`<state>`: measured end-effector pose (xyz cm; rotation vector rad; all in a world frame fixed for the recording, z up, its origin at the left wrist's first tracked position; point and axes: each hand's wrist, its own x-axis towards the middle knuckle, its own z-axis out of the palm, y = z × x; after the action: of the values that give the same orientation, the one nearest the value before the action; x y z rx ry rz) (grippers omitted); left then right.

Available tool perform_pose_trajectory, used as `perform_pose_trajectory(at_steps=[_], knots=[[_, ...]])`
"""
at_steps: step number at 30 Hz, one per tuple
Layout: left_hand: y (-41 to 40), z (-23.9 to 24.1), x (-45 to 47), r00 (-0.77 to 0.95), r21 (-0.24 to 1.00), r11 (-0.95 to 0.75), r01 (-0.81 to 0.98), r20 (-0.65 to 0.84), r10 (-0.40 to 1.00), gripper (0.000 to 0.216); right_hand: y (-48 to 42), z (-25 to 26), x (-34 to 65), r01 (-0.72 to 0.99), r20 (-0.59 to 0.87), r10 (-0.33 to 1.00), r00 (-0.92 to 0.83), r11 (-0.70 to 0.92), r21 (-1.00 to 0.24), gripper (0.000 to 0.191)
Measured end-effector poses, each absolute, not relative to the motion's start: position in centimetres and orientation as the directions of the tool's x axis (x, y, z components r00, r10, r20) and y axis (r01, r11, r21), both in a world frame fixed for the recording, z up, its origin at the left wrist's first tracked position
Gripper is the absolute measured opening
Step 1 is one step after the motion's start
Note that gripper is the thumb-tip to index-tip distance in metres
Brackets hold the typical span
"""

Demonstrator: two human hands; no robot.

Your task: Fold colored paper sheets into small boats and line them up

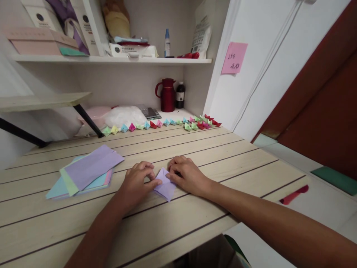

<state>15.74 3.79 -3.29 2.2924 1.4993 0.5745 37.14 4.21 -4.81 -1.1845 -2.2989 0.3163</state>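
Note:
A small purple folded paper (166, 189), roughly diamond-shaped with creases, lies on the wooden slatted table between my hands. My left hand (139, 182) has its thumb on the paper's left corner, its fingers curled beside it. On the other side, my right hand (186, 175) presses its thumb on the upper right part, with its fingers bent inward over the table. Left of my hands is a stack of coloured paper sheets (57, 186), with purple sheets (93, 167) on top.
Small folded paper boats (153, 124) line the table's back edge, bunched at the right. Behind them stand a red jug (167, 96) and a dark bottle (180, 96). A small raised stand (47, 101) is at the left. The wall carries a pink note (234, 57).

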Motion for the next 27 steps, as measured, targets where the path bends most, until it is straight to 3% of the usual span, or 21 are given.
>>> perform_pose_trajectory(at_steps=[5,10,16,19,24,27], knots=[[4.0,-4.0,16.6,0.315,0.43,-0.372,0.823,0.2,0.928,0.023,4.0,-4.7,37.0,0.746,0.333,0.818,-0.469,0.569,-0.346,0.013],[3.8,-4.1,16.4,0.322,0.409,-0.364,0.837,0.17,0.931,0.019,4.2,-5.1,37.4,0.695,0.388,0.803,-0.452,0.59,-0.411,0.025],[4.0,-4.1,15.8,0.322,0.427,-0.396,0.813,0.238,0.916,0.024,4.3,-5.6,37.7,0.593,0.434,0.703,-0.564,0.71,-0.38,0.019],[3.9,-3.8,15.8,0.409,0.424,-0.494,0.759,0.279,0.869,0.035,4.5,-5.7,37.7,0.587,0.413,0.738,-0.534,0.675,-0.447,0.015],[3.8,-3.7,16.1,0.525,0.354,-0.58,0.734,0.246,0.815,0.023,5.0,-5.3,37.3,0.611,0.321,0.815,-0.483,0.576,-0.543,0.001],[3.9,-3.8,15.7,0.541,0.367,-0.589,0.72,0.235,0.808,0.024,5.8,-4.7,36.8,0.682,0.219,0.877,-0.428,0.472,-0.558,0.018]])
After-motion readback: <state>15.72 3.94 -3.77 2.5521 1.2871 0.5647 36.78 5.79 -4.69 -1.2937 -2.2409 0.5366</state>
